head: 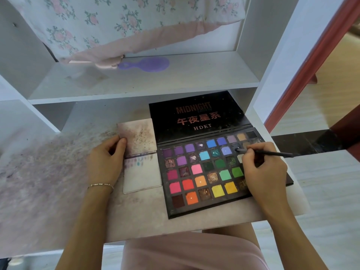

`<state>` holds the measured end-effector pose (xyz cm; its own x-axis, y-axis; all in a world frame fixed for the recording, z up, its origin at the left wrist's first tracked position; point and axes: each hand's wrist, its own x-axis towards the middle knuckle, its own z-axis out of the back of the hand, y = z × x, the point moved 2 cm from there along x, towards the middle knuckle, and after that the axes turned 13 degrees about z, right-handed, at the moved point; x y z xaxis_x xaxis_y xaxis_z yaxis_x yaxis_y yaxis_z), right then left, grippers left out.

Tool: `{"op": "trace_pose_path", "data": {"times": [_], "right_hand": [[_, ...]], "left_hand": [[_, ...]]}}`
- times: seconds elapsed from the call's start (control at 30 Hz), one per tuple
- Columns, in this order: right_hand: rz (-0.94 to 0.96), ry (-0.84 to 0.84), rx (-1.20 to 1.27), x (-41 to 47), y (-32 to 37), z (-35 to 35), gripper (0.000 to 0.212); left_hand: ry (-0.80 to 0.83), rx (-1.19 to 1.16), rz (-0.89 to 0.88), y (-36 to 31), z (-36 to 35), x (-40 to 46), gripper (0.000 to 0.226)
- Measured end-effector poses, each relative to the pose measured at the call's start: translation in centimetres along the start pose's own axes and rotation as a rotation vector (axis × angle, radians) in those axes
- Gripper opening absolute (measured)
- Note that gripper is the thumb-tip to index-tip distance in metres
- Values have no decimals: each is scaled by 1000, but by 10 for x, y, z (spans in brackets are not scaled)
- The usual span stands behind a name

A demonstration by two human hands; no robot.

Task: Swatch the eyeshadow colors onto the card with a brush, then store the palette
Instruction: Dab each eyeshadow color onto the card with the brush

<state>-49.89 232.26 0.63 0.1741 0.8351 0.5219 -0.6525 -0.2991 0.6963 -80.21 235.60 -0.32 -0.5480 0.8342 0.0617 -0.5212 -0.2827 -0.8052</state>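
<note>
A white shelving unit (144,88) stands behind a pale worktop (136,215) that is stained with purple and pink powder, mostly on its left part; on the shelf above lie a purple hairbrush (148,64) and a flowered cloth (124,22) that hangs down over it. The eyeshadow palette (206,172) lies open and flat on the worktop, on the right side, with its black lid (196,117) folded back so that all the colour pans face up and can be reached. The card (141,172) lies just beside the palette, touching its left edge, probably so that the brush has only a short way to go between colour and paper; a few small swatches, purple and teal, already stand in a row near its upper part, so I judge the work is only begun. The left hand (106,162) rests on the worktop and pinches the card's left edge with thumb and fingers, which keeps it from sliding. The right hand (263,166) has a closed grip on the brush (266,152), held like a pen, and its tip touches a dark pan in the second row, to take up powder, as it seems.
</note>
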Motion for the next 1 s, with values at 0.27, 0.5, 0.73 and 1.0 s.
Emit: {"op": "trace_pose_path", "data": {"times": [0.27, 0.5, 0.73, 1.0], "right_hand": [[201, 88, 78, -9, 29, -14, 8], [76, 253, 415, -11, 66, -53, 19], [26, 449, 441, -9, 85, -93, 12], [-1, 501, 382, -6, 85, -103, 10]], "left_hand": [[2, -11, -10, 2, 1, 1, 22], [8, 36, 18, 1, 3, 0, 25], [4, 42, 5, 1, 4, 1, 21], [26, -11, 12, 2, 2, 2, 19]]}}
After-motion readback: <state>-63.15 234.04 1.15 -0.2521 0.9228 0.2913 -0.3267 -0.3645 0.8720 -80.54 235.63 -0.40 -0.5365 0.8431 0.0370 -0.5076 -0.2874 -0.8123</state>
